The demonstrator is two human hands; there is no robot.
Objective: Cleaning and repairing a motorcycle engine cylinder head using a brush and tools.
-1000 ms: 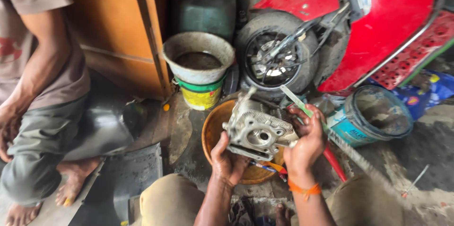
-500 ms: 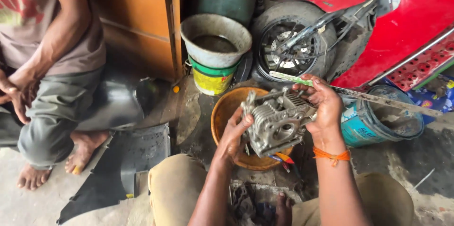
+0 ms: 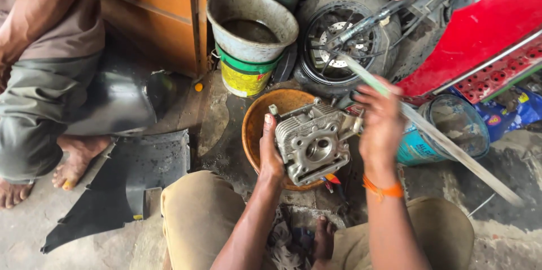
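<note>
The left hand [image 3: 270, 154] clasps a grey finned metal engine cylinder head [image 3: 312, 143] above a round orange plastic basin [image 3: 255, 123]. The right hand [image 3: 381, 125], blurred, closes around a long pale flat strip [image 3: 446, 143] just beside the head's right edge.

left hand [image 3: 271, 154]: up in the middle of the scene, palm turned right, fingers curled round what it's gripping, thumb side up
left forearm: bare, rises from the near edge between the knees, leaning a bit right
right hand [image 3: 379, 120]: just right of the left one and a bit farther away, back of the hand to the camera, fingers closed, slightly blurred
right wrist: orange band round it
right forearm: bare, comes up from the near right
</note>
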